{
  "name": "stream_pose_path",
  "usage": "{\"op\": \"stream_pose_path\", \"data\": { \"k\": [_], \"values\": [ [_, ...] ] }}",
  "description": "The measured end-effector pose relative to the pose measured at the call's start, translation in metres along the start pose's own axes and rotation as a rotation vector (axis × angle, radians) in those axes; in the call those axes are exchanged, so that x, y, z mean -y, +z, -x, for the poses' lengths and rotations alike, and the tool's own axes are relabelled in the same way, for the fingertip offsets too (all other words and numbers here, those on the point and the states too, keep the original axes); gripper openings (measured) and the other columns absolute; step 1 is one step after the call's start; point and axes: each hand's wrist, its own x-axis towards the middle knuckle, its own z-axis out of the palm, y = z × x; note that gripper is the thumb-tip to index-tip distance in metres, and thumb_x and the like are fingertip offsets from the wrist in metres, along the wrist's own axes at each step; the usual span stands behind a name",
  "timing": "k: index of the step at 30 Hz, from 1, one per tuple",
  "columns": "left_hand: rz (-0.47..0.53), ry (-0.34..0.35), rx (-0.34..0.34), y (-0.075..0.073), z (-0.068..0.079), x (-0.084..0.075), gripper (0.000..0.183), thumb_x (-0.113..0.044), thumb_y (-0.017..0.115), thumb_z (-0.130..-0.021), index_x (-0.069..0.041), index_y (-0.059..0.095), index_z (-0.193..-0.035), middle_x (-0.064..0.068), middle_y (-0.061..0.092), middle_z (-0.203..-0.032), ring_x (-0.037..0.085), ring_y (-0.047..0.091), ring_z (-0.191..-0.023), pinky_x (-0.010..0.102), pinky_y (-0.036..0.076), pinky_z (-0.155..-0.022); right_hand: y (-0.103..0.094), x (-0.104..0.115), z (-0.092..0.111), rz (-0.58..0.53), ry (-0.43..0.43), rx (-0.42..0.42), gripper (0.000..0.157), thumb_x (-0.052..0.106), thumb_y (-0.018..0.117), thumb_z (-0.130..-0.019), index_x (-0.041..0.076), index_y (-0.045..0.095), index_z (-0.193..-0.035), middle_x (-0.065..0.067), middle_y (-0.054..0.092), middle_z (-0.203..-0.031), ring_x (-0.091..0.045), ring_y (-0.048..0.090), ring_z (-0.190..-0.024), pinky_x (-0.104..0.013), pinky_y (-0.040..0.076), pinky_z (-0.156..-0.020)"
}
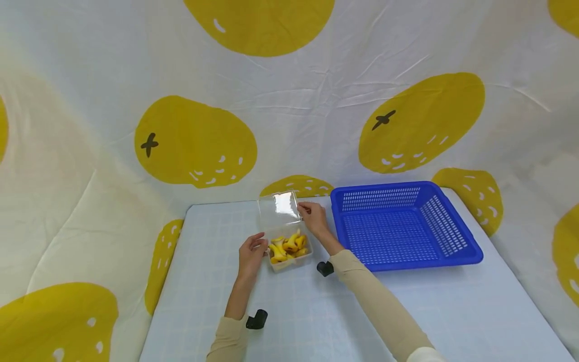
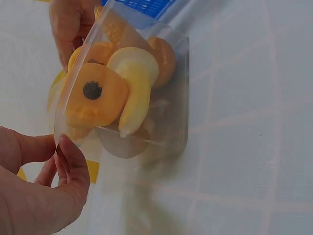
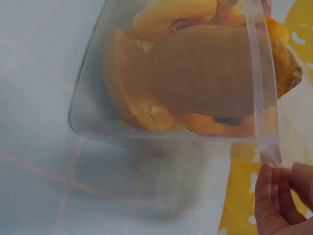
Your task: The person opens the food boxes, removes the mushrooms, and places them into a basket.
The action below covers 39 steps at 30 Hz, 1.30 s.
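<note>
A clear plastic box sits on the table, full of yellow and orange pieces that look like mushrooms or small fruit. One piece is yellow with a pale wide end; an orange one bears a dark round spot. The clear lid stands tilted back behind the box. With thumb and fingertips, my left hand pinches the box's rim on its left side. My right hand pinches the right edge of the lid, near the box's back corner. Through the wall, a large brownish-yellow piece shows.
A large blue plastic basket stands just right of the box. The table has a pale checked cover. Behind it hangs a white cloth printed with big yellow fruit. Black wrist-camera parts stick out beside the sleeves.
</note>
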Motion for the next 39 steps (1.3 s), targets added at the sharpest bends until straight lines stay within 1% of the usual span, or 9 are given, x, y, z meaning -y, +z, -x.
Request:
{"op": "stream_pose_path", "data": {
  "k": [7,11,15,20,23,26,30,34,39],
  "values": [
    [0.047,-0.036,0.0,0.0,0.003,0.0,0.034,-0.008,0.062,-0.091,0.001,0.058,-0.124,0.016,0.06,-0.107,0.021,0.057,-0.088,0.025,0.051,-0.067,0.006,-0.008,0.003,-0.017,0.081,-0.098,0.012,0.012,0.068,-0.088,0.0,0.067,-0.09,-0.012,0.064,-0.08,-0.022,0.062,-0.062,-0.028,0.052,-0.054],
    [0.084,-0.091,0.002,0.0,0.002,0.001,0.034,-0.01,0.062,-0.092,-0.002,0.058,-0.125,0.014,0.06,-0.11,0.021,0.055,-0.092,0.027,0.052,-0.071,0.005,-0.007,0.006,-0.048,0.088,-0.076,0.011,0.011,0.067,-0.088,0.001,0.064,-0.09,-0.011,0.062,-0.078,-0.021,0.062,-0.058,-0.028,0.052,-0.052],
    [0.118,-0.123,0.001,0.0,0.002,0.001,0.034,-0.011,0.062,-0.092,-0.002,0.058,-0.125,0.015,0.059,-0.111,0.023,0.055,-0.092,0.03,0.052,-0.075,-0.001,-0.002,0.014,-0.049,0.052,-0.025,0.01,0.011,0.066,-0.089,0.002,0.063,-0.091,-0.01,0.062,-0.078,-0.019,0.063,-0.06,-0.027,0.053,-0.055],
    [0.118,-0.155,-0.005,0.001,0.002,-0.002,0.035,-0.012,0.061,-0.093,-0.004,0.057,-0.127,0.015,0.058,-0.114,0.024,0.054,-0.093,0.033,0.051,-0.079,-0.008,0.006,0.025,0.047,-0.077,0.124,0.008,0.012,0.066,-0.089,0.005,0.064,-0.092,-0.005,0.064,-0.081,-0.016,0.061,-0.07,-0.028,0.053,-0.067],
    [0.109,-0.176,-0.014,0.002,0.002,-0.003,0.035,-0.014,0.061,-0.093,-0.006,0.057,-0.127,0.014,0.059,-0.117,0.024,0.055,-0.095,0.032,0.051,-0.079,-0.011,0.011,0.032,0.096,-0.136,0.264,0.012,0.014,0.065,-0.091,0.005,0.065,-0.098,-0.003,0.065,-0.087,-0.015,0.059,-0.08,-0.031,0.051,-0.077],
    [0.105,-0.192,-0.018,0.001,0.003,-0.005,0.035,-0.015,0.061,-0.092,-0.008,0.058,-0.127,0.013,0.059,-0.117,0.023,0.055,-0.096,0.03,0.051,-0.078,-0.012,0.013,0.037,0.126,-0.159,0.417,0.018,0.017,0.064,-0.092,0.005,0.064,-0.105,-0.002,0.065,-0.095,-0.017,0.059,-0.091,-0.036,0.049,-0.087],
    [0.109,-0.188,-0.008,0.001,0.004,-0.007,0.036,-0.013,0.061,-0.092,-0.007,0.058,-0.127,0.014,0.059,-0.117,0.023,0.055,-0.096,0.031,0.051,-0.078,-0.014,0.013,0.04,0.161,-0.22,0.581,0.023,0.018,0.065,-0.091,0.003,0.064,-0.109,-0.007,0.065,-0.104,-0.027,0.057,-0.1,-0.046,0.044,-0.094],
    [0.122,-0.168,0.014,-0.001,0.007,-0.011,0.038,-0.011,0.061,-0.092,-0.004,0.056,-0.128,0.016,0.057,-0.118,0.025,0.056,-0.097,0.032,0.051,-0.079,-0.016,0.012,0.042,0.216,-0.295,0.665,0.026,0.021,0.072,-0.085,0.004,0.067,-0.104,-0.009,0.065,-0.103,-0.029,0.055,-0.098,-0.044,0.043,-0.09],
    [0.129,-0.161,0.022,-0.001,0.008,-0.011,0.039,-0.01,0.061,-0.092,-0.003,0.055,-0.13,0.016,0.057,-0.116,0.026,0.055,-0.098,0.03,0.051,-0.077,-0.018,0.013,0.046,0.316,-0.35,0.687,0.023,0.02,0.076,-0.082,0.007,0.069,-0.1,-0.007,0.063,-0.101,-0.023,0.052,-0.093,-0.035,0.042,-0.083]
  ]
}}
